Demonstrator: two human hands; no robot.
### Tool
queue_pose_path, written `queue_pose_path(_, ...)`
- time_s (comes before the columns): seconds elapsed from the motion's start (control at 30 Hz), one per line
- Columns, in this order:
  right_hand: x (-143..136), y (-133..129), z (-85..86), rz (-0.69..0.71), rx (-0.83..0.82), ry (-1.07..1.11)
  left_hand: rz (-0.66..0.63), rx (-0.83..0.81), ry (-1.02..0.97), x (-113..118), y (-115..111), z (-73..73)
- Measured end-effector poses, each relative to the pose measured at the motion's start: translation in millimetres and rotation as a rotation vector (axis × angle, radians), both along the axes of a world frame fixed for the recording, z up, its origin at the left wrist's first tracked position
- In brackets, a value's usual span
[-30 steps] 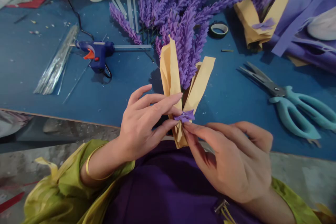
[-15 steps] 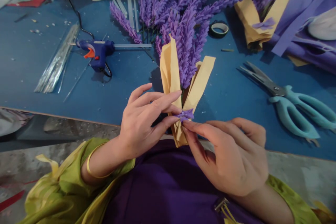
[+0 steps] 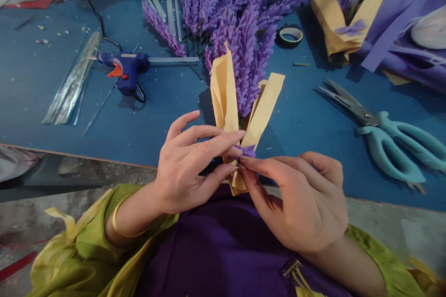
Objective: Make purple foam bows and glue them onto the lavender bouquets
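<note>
In front of me is a small bouquet of artificial lavender, its stems wrapped in tan paper with two tall flaps. A small purple bow sits across the wrap's narrow waist. My left hand pinches the bow's left side between thumb and fingers, its index finger lying over the top and its little finger raised. From the right, the thumb and index finger of my right hand are closed on the bow's lower edge. Fingertips cover much of the bow.
A blue glue gun and silvery strips lie left on the blue table. Teal-handled scissors lie right. Behind are loose lavender stems, a tape roll and another wrapped bouquet.
My left fingers have come further over the bow, covering more of it. My right hand has shifted slightly left, still pinching at the bow's lower edge.
</note>
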State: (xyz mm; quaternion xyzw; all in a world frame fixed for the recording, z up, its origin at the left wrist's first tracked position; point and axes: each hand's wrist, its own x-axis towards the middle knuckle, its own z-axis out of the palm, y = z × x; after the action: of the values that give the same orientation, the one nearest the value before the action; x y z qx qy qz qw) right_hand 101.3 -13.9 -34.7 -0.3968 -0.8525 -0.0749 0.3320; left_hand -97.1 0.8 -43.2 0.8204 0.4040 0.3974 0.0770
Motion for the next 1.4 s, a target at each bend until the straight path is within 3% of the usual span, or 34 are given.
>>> queue_pose_path(0.83, 1, -3, -3.2, 0.0, -0.037, 0.007, -0.019, -0.003, -0.02, 1, -3, -0.5)
queue_pose_path(1.03, 13, -2, 4.2, -0.068, -0.185, 0.076, -0.015, -0.011, -0.024, 1, -3, -1.2)
queue_pose_path(1.17, 24, -3, 0.1, -0.066, -0.219, 0.125, -0.026, -0.006, -0.03, 1, -3, -2.1)
queue_pose_path(1.4, 21, -2, -2.6, 0.037, -0.028, 0.055, -0.028, -0.014, -0.028, 1, -4, -2.7)
